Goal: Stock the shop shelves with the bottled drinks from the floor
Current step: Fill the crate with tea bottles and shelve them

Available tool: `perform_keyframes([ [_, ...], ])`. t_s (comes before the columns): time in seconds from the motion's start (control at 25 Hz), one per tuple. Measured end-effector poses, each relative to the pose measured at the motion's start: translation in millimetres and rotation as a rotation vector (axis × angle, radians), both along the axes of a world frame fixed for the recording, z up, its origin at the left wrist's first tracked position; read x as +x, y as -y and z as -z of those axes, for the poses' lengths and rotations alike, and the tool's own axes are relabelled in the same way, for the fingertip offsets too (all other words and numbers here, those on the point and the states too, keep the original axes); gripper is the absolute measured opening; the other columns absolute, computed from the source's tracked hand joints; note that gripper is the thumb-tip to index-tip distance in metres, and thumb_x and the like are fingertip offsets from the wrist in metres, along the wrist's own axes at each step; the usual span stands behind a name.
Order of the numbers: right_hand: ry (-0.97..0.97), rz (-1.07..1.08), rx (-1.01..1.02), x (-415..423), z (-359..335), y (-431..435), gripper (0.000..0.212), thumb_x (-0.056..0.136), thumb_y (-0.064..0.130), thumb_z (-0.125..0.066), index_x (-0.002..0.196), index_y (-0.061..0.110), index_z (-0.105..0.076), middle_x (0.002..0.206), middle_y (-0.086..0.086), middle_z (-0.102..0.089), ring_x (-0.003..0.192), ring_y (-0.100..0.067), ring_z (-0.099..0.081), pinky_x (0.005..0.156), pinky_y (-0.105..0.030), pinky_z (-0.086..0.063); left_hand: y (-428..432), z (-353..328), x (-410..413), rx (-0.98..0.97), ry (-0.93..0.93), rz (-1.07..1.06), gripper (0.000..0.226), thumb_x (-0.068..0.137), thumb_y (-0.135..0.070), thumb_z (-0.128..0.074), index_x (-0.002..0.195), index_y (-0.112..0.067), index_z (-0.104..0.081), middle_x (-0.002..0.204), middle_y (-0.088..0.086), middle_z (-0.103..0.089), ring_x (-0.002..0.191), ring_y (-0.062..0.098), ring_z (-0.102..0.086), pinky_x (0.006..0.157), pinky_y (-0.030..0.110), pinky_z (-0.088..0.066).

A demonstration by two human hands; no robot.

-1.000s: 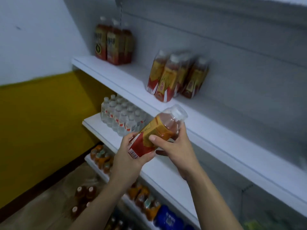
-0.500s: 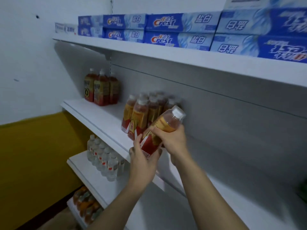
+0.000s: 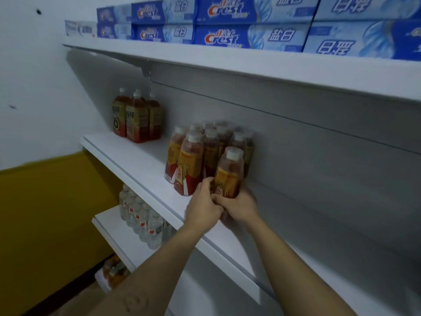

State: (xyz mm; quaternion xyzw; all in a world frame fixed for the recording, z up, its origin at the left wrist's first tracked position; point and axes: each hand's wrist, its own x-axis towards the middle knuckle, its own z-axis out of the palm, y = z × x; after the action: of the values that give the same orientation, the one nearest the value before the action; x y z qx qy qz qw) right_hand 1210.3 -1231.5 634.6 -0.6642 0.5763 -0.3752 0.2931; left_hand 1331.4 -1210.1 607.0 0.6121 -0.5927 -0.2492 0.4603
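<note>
Here, at centre frame, what do the two hands hold? (Onlooker A)

One bottled drink (image 3: 229, 174): amber liquid, white cap, orange-and-red label, upright over the middle shelf (image 3: 136, 160). The left hand (image 3: 201, 212) and the right hand (image 3: 243, 207) meet round its lower part, with the fingers (image 3: 206, 185) curled against the label from either side. The hands hide its base, so I cannot tell whether it rests on the shelf board. (Onlooker B)

And its neighbours? (A)

To its left in the frame and behind it, a cluster of like bottles (image 3: 191, 160) stands on the same shelf, close to the grey back panel (image 3: 319, 156). The held bottle is just beside the cluster's right-hand edge. Farther left, towards the white wall, three taller bottles (image 3: 136, 119) with dark labels stand together, well apart from the cluster. (B)

The upper part of the frame? (A)

The top shelf (image 3: 250, 67) carries blue-and-white toothpaste boxes (image 3: 224, 25), stacked two high in a row. (B)

Lower left? (A)

Below the middle shelf, a lower shelf (image 3: 109, 229) bears a block of clear water bottles (image 3: 143, 221). Beneath that, near the bottom left, are orange drinks (image 3: 114, 270), too blurred to describe further. A mustard-yellow wall band (image 3: 45, 224) fills the lower left area. Both forearms rise from the bottom edge of the frame. (B)
</note>
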Motion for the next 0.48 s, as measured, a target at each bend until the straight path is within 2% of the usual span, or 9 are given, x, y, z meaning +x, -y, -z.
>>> perform_keyframes([
  [0.04, -0.009, 0.034, 0.001, 0.8, 2.8, 2.7, 0.032, 0.070, 0.035, -0.085, 0.082, 0.038, -0.056, 0.080, 0.016, -0.064, 0.076, -0.006, -0.063, 0.074, -0.027, -0.054, 1.2, 3.0, -1.2, -0.014, 0.029, -0.017, 0.074, 0.071, -0.017, -0.071, 0.131, -0.041, -0.034, 0.123, -0.010, -0.053, 0.108, 0.016, -0.058, 0.085, 0.046, -0.056],
  [0.08, 0.003, 0.056, 0.000, 2.4, 3.4, 9.9, 0.033, 0.070, 0.037, -0.085, 0.086, 0.037, -0.056, 0.083, 0.015, -0.064, 0.078, -0.007, -0.064, 0.075, -0.027, -0.054, 4.0, 5.6, -1.3, -0.027, 0.051, -0.034, 0.075, 0.074, -0.020, -0.074, 0.134, -0.039, -0.034, 0.126, -0.009, -0.051, 0.111, 0.016, -0.057, 0.088, 0.046, -0.055],
  [0.2, -0.005, 0.104, 0.034, 8.2, 2.2, 33.5, 0.070, 0.063, 0.049, -0.085, 0.123, 0.027, -0.056, 0.113, 0.006, -0.067, 0.103, -0.018, -0.066, 0.088, -0.034, -0.055, 12.4, 12.4, 3.2, -0.005, -0.016, -0.082, 0.079, 0.077, -0.036, -0.079, 0.140, -0.032, -0.033, 0.135, -0.007, -0.051, 0.121, 0.017, -0.053, 0.097, 0.046, -0.050],
  [0.24, -0.013, 0.105, 0.040, 10.2, 2.6, 42.0, 0.075, 0.064, 0.049, -0.085, 0.128, 0.027, -0.055, 0.118, 0.005, -0.067, 0.107, -0.020, -0.065, 0.090, -0.036, -0.055, 15.1, 13.5, 5.6, 0.004, -0.044, -0.089, 0.081, 0.077, -0.040, -0.078, 0.142, -0.032, -0.031, 0.137, -0.008, -0.051, 0.123, 0.017, -0.052, 0.099, 0.046, -0.049],
  [0.48, 0.055, 0.194, 0.018, 24.3, 2.5, 66.4, 0.076, 0.076, 0.038, -0.081, 0.140, 0.020, -0.044, 0.137, -0.004, -0.057, 0.124, -0.026, -0.055, 0.101, -0.036, -0.047, 20.2, 20.5, 6.1, -0.014, 0.055, -0.072, 0.068, 0.091, -0.048, -0.059, 0.150, -0.036, -0.025, 0.146, -0.006, -0.047, 0.130, 0.018, -0.049, 0.103, 0.044, -0.047],
])
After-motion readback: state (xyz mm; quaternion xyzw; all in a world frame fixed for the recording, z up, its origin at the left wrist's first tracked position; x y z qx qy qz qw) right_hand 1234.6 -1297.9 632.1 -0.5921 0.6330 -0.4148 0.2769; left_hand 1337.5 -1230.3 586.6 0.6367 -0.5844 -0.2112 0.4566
